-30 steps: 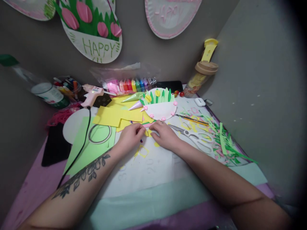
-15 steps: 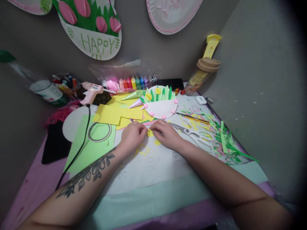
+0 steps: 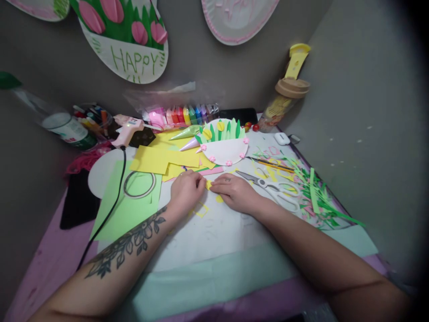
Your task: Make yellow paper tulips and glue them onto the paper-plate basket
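A small yellow paper piece (image 3: 208, 184) is between my two hands, low over the white paper. My left hand (image 3: 187, 188) has its fingers curled and pinches the piece's left side. From the other side, the fingertips of my right hand (image 3: 236, 193) are pressed together at its right edge. Close below the right fingers lies a yellow paper circle (image 3: 219, 199). Yellow cut-out scraps (image 3: 201, 209) rest nearer to me. Behind the hands stands a white half-plate basket (image 3: 224, 152) with green paper leaves, yellow flowers and pink blossoms.
White-handled scissors (image 3: 276, 192) lie to the right, by a pencil (image 3: 273, 165) and a heap of green paper scraps (image 3: 321, 201). On the left are a tape roll (image 3: 139, 197), green paper (image 3: 124, 214), yellow sheets (image 3: 150, 158) and a pink glue gun (image 3: 129, 132) with its cord.
My right hand has lowered slightly toward me, its fingers straighter along the yellow piece. My left hand stays nearly in place. The view has shifted a little.
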Demonstrator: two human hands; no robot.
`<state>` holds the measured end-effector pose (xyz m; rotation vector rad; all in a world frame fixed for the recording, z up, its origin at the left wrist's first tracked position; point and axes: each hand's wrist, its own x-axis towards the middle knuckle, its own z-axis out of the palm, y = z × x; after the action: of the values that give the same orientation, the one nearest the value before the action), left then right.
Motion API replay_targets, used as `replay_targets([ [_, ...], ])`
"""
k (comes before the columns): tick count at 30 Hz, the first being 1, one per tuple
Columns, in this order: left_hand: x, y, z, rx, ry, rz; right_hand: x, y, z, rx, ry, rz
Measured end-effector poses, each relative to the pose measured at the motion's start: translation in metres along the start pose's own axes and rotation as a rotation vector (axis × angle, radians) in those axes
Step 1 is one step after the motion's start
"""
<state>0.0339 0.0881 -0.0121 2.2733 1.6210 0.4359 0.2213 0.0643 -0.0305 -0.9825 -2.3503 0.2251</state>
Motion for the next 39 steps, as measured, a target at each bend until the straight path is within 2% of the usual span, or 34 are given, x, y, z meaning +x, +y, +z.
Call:
replay_targets([
  [7, -0.001, 0.0, 0.003, 0.027, 0.021, 0.011, 0.0, -0.004, -0.003, -0.095, -0.087, -0.018],
  [14, -0.001, 0.002, 0.003, 0.033, 0.022, 0.002, 0.003, -0.006, -0.006, -0.142, -0.116, -0.019],
  [20, 0.0, -0.002, 0.001, -0.055, 0.028, -0.019, 0.006, -0.01, -0.01, -0.196, -0.172, -0.006],
  [28, -0.002, -0.012, 0.001, -0.133, 0.014, 0.066, 0.005, -0.011, -0.011, -0.208, -0.214, 0.024],
  [39, -0.002, -0.006, -0.001, -0.091, -0.016, 0.025, 0.007, -0.011, -0.012, -0.134, -0.226, 0.06],
])
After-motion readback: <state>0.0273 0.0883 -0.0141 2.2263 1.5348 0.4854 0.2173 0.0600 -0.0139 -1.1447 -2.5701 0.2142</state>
